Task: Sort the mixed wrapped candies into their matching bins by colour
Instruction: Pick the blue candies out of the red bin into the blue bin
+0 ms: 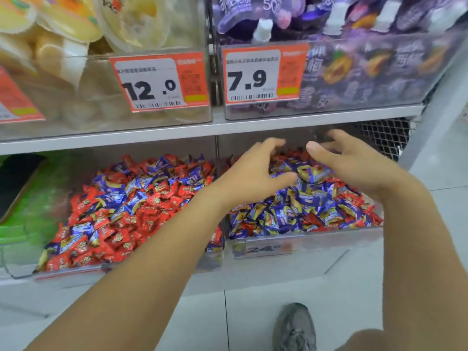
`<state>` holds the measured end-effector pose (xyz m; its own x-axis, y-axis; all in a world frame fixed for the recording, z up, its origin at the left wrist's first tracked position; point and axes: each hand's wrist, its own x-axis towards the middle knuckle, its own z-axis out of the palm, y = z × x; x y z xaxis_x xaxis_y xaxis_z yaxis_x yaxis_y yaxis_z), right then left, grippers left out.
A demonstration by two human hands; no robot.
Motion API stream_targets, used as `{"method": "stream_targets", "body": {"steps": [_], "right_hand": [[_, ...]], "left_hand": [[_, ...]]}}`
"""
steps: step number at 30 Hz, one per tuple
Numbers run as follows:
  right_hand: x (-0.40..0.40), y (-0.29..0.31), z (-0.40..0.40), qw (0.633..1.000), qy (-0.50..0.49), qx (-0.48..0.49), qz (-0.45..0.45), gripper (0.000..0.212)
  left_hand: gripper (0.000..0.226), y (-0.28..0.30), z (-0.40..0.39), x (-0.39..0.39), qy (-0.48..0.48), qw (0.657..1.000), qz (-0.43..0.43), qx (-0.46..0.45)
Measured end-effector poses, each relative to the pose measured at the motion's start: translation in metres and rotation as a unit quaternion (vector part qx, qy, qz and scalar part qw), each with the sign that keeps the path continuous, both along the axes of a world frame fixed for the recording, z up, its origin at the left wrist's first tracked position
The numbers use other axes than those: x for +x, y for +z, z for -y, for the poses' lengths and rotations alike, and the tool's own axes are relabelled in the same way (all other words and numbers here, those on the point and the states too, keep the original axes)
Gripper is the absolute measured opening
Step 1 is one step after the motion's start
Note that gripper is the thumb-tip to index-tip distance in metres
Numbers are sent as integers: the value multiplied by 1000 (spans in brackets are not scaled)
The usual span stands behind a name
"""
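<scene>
Both hands hover over the right bin (304, 239), left hand (253, 171) and right hand (354, 168) loosely curled and holding nothing. Stray red candies (311, 220) lie below the fingers among blue candies (283, 214); their bin, the left bin (76, 273), sits nearer the left hand.

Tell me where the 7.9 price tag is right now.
In the head view, the 7.9 price tag hangs on the upper shelf's clear bin of purple pouches, right of the 12.0 tag and above both hands.
</scene>
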<state>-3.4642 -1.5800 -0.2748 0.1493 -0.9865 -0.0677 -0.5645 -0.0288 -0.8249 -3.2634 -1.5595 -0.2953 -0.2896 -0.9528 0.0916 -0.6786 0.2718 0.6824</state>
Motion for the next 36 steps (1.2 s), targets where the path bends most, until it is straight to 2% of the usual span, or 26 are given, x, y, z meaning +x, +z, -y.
{"method": "stream_targets", "body": {"steps": [3, 5, 9, 11, 14, 17, 21, 23, 25, 28, 33, 36], "right_hand": [[10, 3, -1, 998, 42, -27, -46, 45], [25, 3, -1, 995, 49, -63, -65, 32], [84, -1, -10, 986, 68, -137, -62, 13], [131, -2, -22, 981, 108, -161, -26, 9], [201, -14, -37, 965, 208, -162, -6, 20], [255, -41, -35, 945, 277, -150, -90, 45], [293, -66, -24, 935, 271, -108, -203, 68], [300, -74, -22, 918, 284, -85, -265, 79], [301, -78, -23, 894, 306, -72, -321, 85], [296, -79, -23, 888, 323, -72, -318, 74], [278, -67, -21, 906, 321, -55, -270, 39], [265, -54, -22, 905, 318, -30, -281, 35]], "left_hand": [[31, -1, -18, 41, 38, 997, -11, -60], [18, -6, -34, 77, 83, 993, 12, -81], [20, -27, -54, 161, 184, 971, 128, -82], [43, -41, -59, 202, 231, 954, 181, -54], [76, -61, -69, 251, 288, 940, 180, 13], [86, -80, -79, 272, 274, 946, 166, 57], [64, -86, -81, 282, 280, 950, 141, 10], [52, -82, -83, 283, 272, 953, 133, -1], [49, -76, -87, 283, 271, 955, 119, 0], [50, -66, -94, 286, 267, 960, 87, -2], [31, -61, -97, 277, 246, 965, 87, 17], [45, -62, -91, 271, 260, 959, 105, 26]]}}
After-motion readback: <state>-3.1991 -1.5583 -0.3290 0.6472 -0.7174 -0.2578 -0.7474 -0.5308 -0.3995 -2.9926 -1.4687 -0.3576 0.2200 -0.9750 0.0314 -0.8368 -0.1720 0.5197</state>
